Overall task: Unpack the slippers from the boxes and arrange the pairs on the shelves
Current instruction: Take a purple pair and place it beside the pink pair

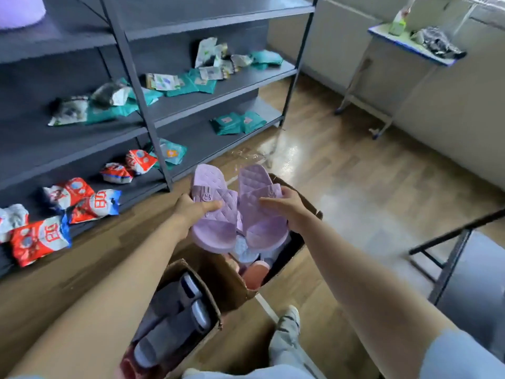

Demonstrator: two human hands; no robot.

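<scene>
Two lilac quilted slippers are held up over an open cardboard box (229,283). My left hand (195,206) grips the strap of the left slipper (211,198). My right hand (287,206) grips the strap of the right slipper (259,212). The two slippers overlap at their heels. Inside the box below them lie a pale blue slipper (246,251) and a pink one (254,274). A second cardboard box (210,302) nearer me holds grey slippers (175,321). The grey metal shelves (218,86) stand at the left.
The shelves carry teal packets (237,123), white packets (210,54) and red-and-white bags (90,203). A small blue-edged table (410,47) stands at the back right. A dark folding table's legs (448,263) are at the right. My shoe (287,324) is beside the boxes on the wooden floor.
</scene>
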